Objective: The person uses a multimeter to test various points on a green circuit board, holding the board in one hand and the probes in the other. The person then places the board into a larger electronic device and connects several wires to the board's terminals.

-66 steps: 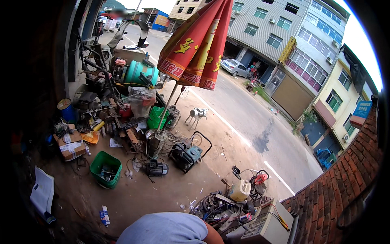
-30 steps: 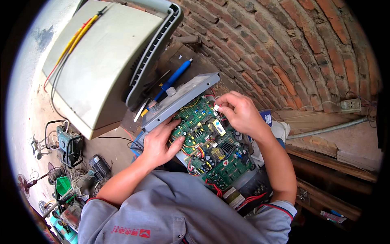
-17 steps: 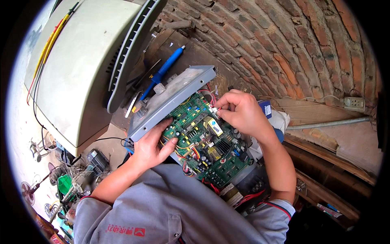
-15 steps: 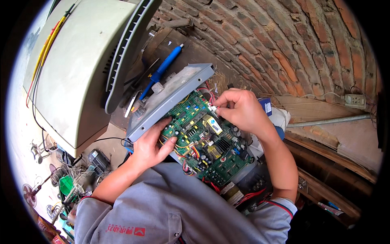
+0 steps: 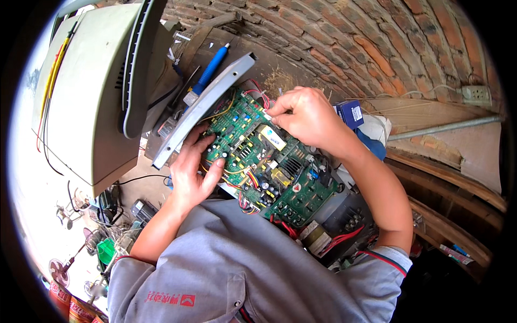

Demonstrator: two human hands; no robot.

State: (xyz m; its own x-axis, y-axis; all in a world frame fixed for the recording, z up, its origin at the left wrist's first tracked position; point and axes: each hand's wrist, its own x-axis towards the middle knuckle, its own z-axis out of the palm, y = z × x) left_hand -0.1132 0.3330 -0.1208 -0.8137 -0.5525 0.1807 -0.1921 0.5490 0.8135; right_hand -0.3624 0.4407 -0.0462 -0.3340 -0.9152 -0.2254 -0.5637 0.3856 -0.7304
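Note:
A large green circuit board [image 5: 237, 138], crowded with capacitors, heat sinks and a yellow transformer, lies in an opened machine in front of me. Its grey metal panel [image 5: 207, 107] stands tilted along the left side. My left hand [image 5: 189, 167] rests at the board's left edge beside the panel, thumb spread away from the fingers, fingertips touching the board. At the far edge, my right hand [image 5: 307, 114] pinches a small white connector [image 5: 267, 115] between thumb and fingers. Red and pink wires [image 5: 264, 97] run close to it. My fingers partly hide the connector.
A blue-handled tool [image 5: 212, 67] lies behind the panel. To the left stands a large cream-coloured casing [image 5: 86, 91] with yellow and black probes [image 5: 56, 70] on it. A blue box [image 5: 350, 114] sits right of my right hand, below the brick wall [image 5: 371, 54]. Red cables [image 5: 344, 237] lie near my body.
The view has shifted, and the panel and board appear slightly farther left. My left hand stays at the board's edge. The right hand keeps its pinch at the white connector.

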